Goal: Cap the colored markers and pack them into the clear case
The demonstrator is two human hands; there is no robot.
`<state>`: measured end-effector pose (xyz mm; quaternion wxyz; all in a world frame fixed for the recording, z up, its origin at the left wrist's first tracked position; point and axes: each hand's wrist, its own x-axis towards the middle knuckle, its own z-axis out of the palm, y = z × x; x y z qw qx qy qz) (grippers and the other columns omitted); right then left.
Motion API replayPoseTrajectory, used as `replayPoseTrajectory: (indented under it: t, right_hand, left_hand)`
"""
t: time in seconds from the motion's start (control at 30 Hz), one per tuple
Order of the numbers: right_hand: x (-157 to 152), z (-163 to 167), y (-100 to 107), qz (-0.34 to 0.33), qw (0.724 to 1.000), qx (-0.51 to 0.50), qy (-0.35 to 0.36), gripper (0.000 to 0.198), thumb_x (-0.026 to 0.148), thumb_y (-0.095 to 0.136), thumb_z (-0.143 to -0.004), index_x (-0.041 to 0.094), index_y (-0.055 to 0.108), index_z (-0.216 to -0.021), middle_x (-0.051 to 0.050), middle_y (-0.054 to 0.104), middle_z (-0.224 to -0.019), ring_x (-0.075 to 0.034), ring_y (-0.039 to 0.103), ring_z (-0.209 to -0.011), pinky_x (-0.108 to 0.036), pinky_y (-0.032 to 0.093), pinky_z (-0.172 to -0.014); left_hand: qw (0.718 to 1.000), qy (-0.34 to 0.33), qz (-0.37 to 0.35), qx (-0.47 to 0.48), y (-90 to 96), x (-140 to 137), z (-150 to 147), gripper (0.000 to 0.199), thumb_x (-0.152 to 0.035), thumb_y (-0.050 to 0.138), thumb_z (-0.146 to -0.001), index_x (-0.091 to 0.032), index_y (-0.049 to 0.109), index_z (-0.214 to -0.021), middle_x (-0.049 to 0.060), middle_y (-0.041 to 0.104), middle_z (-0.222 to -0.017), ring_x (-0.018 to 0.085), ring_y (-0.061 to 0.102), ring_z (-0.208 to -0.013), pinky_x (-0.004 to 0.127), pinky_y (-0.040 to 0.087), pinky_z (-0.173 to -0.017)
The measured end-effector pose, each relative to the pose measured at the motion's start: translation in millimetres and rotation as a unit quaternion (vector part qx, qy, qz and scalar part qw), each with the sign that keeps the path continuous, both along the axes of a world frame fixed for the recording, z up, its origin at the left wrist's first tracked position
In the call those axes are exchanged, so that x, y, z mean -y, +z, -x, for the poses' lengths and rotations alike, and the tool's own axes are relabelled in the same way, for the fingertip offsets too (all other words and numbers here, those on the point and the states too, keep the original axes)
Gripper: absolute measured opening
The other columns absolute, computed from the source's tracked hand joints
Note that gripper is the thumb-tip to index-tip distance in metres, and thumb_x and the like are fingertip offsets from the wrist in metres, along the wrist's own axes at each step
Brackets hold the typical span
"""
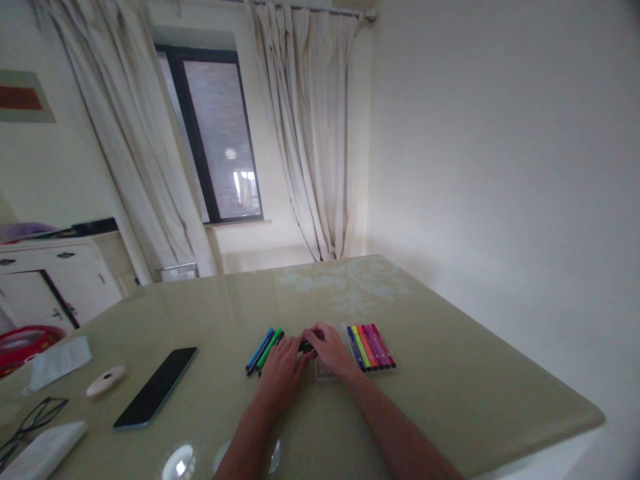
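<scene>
My left hand is bent beside a few loose markers, a blue marker and a green marker among them. Its fingers partly cover the nearest ones. Close against it, my right hand has its fingertips pinched together. A short dark length of a marker shows between the two hands, and both seem closed on it; its ends are hidden. Under my right wrist lies a clear plastic marker case. Its right side holds a row of several markers in blue, yellow, orange, pink and purple.
Left on the table lie a black phone, a pale round object, a face mask, eyeglasses and a white box-like object. A wall runs along the right side.
</scene>
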<state>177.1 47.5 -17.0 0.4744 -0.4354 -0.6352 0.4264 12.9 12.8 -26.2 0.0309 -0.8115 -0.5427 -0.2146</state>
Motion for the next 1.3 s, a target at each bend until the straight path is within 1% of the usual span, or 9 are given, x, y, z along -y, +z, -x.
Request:
replayPoseTrajectory:
  t: [0.13, 0.27, 0.4, 0.47, 0.6, 0.77, 0.9, 1.1, 1.3]
  right_hand:
    - [-6.4, 0.0, -0.3, 0.038, 0.997, -0.06, 0.009, 0.033, 0.052, 0.056, -0.092, 0.02, 0.066, -0.092, -0.006, 0.077, -0.089, -0.021, 0.074, -0.075, -0.029, 0.056, -0.061]
    - [-11.6, -24.2, 13.9, -0.031, 0.99, 0.053, -0.127, 0.035, 0.049, 0.05, -0.098, 0.018, 0.067, -0.095, -0.008, 0.077, -0.093, -0.02, 0.073, -0.08, -0.028, 0.052, -0.069]
    - [-15.5, -64.0, 23.6, -0.085, 0.892, 0.339, -0.288, 0.038, 0.038, 0.041, -0.104, 0.018, 0.072, -0.094, -0.011, 0.076, -0.097, -0.022, 0.069, -0.092, -0.029, 0.045, -0.082]
    - [-17.1, -77.0, 21.4, -0.071, 0.868, 0.394, -0.294, 0.039, 0.035, 0.044, -0.103, 0.016, 0.074, -0.088, -0.014, 0.076, -0.096, -0.024, 0.068, -0.092, -0.031, 0.044, -0.083]
    - [-18.4, -82.1, 11.4, -0.065, 0.857, 0.433, -0.273, 0.035, 0.034, 0.052, -0.1, 0.016, 0.078, -0.085, -0.016, 0.076, -0.097, -0.027, 0.066, -0.097, -0.033, 0.042, -0.087]
    - [-17.0, -78.0, 9.1, -0.069, 0.846, 0.458, -0.265, 0.034, 0.033, 0.052, -0.1, 0.018, 0.08, -0.088, -0.015, 0.076, -0.098, -0.027, 0.065, -0.099, -0.034, 0.042, -0.087]
    - [-15.8, -78.5, 9.9, -0.073, 0.841, 0.466, -0.266, 0.033, 0.035, 0.053, -0.099, 0.018, 0.08, -0.09, -0.016, 0.076, -0.1, -0.029, 0.065, -0.102, -0.035, 0.043, -0.087]
    - [-16.3, -79.8, 7.3, -0.072, 0.837, 0.472, -0.266, 0.034, 0.038, 0.053, -0.099, 0.018, 0.079, -0.091, -0.014, 0.076, -0.102, -0.028, 0.063, -0.104, -0.035, 0.043, -0.088]
    - [-15.3, -79.4, 7.8, -0.068, 0.834, 0.477, -0.268, 0.033, 0.037, 0.053, -0.1, 0.018, 0.078, -0.091, -0.014, 0.075, -0.102, -0.029, 0.063, -0.103, -0.036, 0.042, -0.087]
  left_hand:
    - [0.997, 0.066, 0.012, -0.026, -2.6, 0.3, -4.9, 0.043, -0.019, 0.035, -0.104, -0.018, 0.057, -0.141, 0.013, 0.068, -0.131, 0.025, 0.061, -0.124, 0.04, 0.048, -0.107]
    - [0.991, 0.126, 0.015, -0.035, -3.0, 2.5, 2.8, 0.043, -0.016, 0.036, -0.101, -0.013, 0.063, -0.134, 0.017, 0.066, -0.13, 0.028, 0.062, -0.122, 0.04, 0.049, -0.104]
    - [0.979, 0.195, 0.02, -0.052, 4.5, 9.8, 4.1, 0.038, -0.023, 0.041, -0.101, -0.018, 0.067, -0.127, 0.014, 0.067, -0.124, 0.028, 0.064, -0.113, 0.042, 0.05, -0.099]
    - [0.971, 0.228, 0.026, -0.068, 10.9, 13.7, 2.8, 0.036, -0.027, 0.042, -0.102, -0.018, 0.068, -0.124, 0.014, 0.067, -0.122, 0.028, 0.063, -0.111, 0.041, 0.05, -0.095]
    - [0.957, 0.277, 0.02, -0.084, 20.6, 19.9, 0.3, 0.04, -0.038, 0.043, -0.102, -0.015, 0.065, -0.127, 0.016, 0.064, -0.124, 0.031, 0.059, -0.114, 0.042, 0.046, -0.092]
    - [0.94, 0.329, 0.01, -0.089, 12.3, 21.6, -4.4, 0.053, -0.045, 0.036, -0.103, -0.012, 0.056, -0.14, 0.021, 0.059, -0.134, 0.036, 0.054, -0.121, 0.047, 0.04, -0.098]
    - [0.946, 0.312, 0.042, -0.08, 2.8, 15.4, 2.5, 0.055, -0.042, 0.035, -0.103, -0.013, 0.049, -0.148, 0.022, 0.05, -0.149, 0.036, 0.048, -0.134, 0.049, 0.035, -0.107]
    - [0.969, 0.227, 0.074, -0.062, 6.0, 4.3, 33.9, 0.049, -0.045, 0.038, -0.104, -0.025, 0.05, -0.147, 0.013, 0.054, -0.149, 0.031, 0.053, -0.13, 0.047, 0.039, -0.106]
    - [0.959, 0.274, 0.059, -0.042, 8.9, 1.3, 47.5, 0.046, -0.047, 0.043, -0.102, -0.02, 0.06, -0.136, 0.015, 0.061, -0.139, 0.033, 0.061, -0.121, 0.047, 0.043, -0.102]
